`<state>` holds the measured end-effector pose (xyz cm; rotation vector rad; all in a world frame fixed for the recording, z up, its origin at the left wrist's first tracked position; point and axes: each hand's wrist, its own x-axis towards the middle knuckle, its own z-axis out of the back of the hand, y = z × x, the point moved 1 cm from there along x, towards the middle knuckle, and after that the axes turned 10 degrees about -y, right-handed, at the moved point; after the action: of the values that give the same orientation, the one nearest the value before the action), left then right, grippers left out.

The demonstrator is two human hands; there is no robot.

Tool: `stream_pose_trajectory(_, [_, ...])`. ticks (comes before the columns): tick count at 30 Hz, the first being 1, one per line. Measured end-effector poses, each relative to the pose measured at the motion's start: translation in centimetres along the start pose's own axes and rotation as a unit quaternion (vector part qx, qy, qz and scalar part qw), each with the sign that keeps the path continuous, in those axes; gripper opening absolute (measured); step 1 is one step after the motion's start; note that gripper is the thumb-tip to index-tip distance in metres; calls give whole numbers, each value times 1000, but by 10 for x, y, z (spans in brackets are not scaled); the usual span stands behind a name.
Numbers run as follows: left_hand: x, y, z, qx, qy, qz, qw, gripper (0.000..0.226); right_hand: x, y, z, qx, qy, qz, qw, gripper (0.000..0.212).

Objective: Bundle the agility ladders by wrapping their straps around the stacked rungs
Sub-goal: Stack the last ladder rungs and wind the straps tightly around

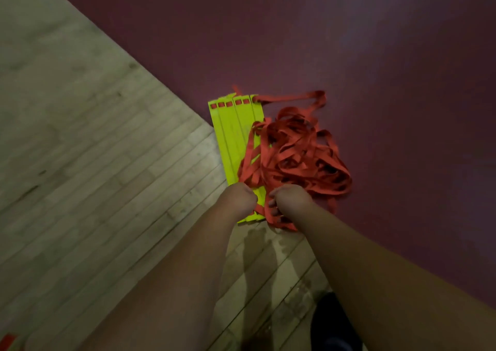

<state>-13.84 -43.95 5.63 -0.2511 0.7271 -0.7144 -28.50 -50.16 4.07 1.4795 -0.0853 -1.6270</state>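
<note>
Item: stack of flat lime-yellow plastic rungs (232,135), lying at view centre and running from 6 to 12 o'clock, straddling the seam between pale wooden plank floor (94,135) at 9 o'clock and dull maroon matting (375,55) at 3 o'clock. Rungs sit slightly fanned, with red slot tabs showing at the 12 o'clock end. Attached: loose red woven straps (295,157), heaped in a tangle at 3 o'clock of the stack, partly over its edge, one long loop reaching toward 1 o'clock. Left hand (241,197): on the stack's 6 o'clock end, fingers curled under and hidden; what it clamps cannot be told. Right hand (288,200): just beside it, fingers hooked round a bunch of straps. Dark shoe (330,324) at 5 o'clock. Handling note, as judgement: wrapping looks barely begun; square the rungs first, pin them with one hand, draw out slack from the heap, and lay flat, taut turns around the stack so nothing knots.
</note>
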Motion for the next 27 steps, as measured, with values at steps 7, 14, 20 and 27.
stream_pose_trajectory(7, [28, 64, -48, -38, -92, 83, 992, 27, 45, -52, -62, 9, 56, -30, 998, 31])
stream_pose_trajectory(14, [57, 87, -78, -73, -104, 117, 985, 59, 59, -67, -81, -52, 19, 74, 996, 54])
stream_pose_trajectory(20, [64, 86, -85, -53, -97, 138, 984, 76, 63, -61, -68, -155, -29, 141, 977, 67])
stream_pose_trajectory(27, [65, 91, -80, -35, -78, 126, 988, 69, 79, -37, -26, -211, -243, 80, 943, 71])
